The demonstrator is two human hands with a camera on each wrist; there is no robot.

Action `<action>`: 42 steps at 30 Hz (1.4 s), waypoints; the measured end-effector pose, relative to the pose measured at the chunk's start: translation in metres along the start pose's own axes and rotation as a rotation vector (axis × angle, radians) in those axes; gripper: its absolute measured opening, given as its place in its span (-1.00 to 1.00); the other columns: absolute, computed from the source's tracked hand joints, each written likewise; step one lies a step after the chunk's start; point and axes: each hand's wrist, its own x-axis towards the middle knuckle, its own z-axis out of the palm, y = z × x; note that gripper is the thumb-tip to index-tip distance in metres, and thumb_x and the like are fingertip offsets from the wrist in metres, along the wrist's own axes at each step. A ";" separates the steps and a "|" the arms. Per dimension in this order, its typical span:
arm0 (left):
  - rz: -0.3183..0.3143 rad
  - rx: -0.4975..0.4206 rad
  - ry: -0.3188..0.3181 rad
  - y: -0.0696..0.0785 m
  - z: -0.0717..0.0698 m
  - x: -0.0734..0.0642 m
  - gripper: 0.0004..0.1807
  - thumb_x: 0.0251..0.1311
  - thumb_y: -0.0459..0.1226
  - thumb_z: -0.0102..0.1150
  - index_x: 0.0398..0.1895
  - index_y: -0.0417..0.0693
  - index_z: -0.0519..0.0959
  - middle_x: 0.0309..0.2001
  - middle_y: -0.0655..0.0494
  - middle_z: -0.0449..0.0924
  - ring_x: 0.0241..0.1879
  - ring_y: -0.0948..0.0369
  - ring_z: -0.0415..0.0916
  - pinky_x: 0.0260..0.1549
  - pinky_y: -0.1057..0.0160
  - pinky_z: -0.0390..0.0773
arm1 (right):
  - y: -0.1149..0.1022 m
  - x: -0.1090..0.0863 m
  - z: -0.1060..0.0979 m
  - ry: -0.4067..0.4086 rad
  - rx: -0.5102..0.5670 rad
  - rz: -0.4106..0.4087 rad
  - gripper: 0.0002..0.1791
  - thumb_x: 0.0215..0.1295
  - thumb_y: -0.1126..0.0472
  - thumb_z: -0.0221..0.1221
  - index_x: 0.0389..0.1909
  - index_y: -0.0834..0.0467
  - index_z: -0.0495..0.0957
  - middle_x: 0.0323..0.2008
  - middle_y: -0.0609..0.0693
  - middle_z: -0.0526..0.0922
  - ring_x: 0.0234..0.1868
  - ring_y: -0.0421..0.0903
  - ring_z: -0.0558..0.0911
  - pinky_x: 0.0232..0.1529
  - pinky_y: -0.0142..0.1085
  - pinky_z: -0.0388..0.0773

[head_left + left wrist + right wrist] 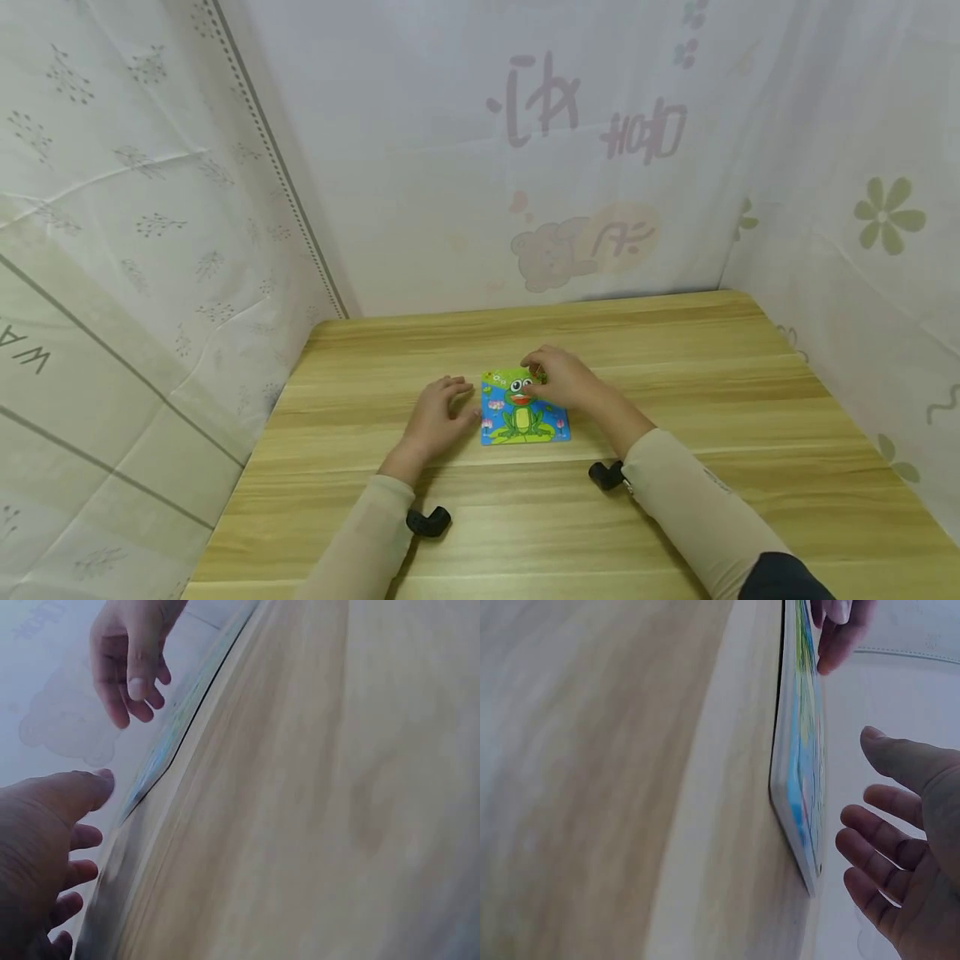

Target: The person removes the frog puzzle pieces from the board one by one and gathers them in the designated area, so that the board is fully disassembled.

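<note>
A square frog picture puzzle [521,421] lies flat on the wooden table, showing a green frog on a blue and green background. Beside its left edge is my left hand [437,421], fingers loosely bent and nothing in them. My right hand [567,381] hovers over the upper right part, covering that corner in the head view. In the right wrist view, the relaxed fingers of the right hand [900,840] stand apart above the puzzle's face [806,750]. The left wrist view shows the left thumb and spread fingers [82,870] close to the puzzle's thin edge [161,765].
The wooden table [675,358] reaches back to a pale printed curtain [420,167]. More patterned cloth hangs at the left [150,250] and at the right. A black wrist device [429,522] sits on the left sleeve, and a second device [606,476] on the right sleeve.
</note>
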 end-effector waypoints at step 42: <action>0.025 0.111 0.061 0.008 0.022 -0.003 -0.42 0.31 0.07 0.41 0.30 0.01 0.62 0.48 -0.04 0.38 0.54 -0.09 0.18 0.56 -0.12 0.10 | -0.008 0.039 0.015 -0.207 0.131 0.099 -0.50 0.27 0.03 0.50 0.14 0.12 0.62 -0.30 -0.06 0.59 -0.29 -0.11 0.56 -0.16 -0.25 0.58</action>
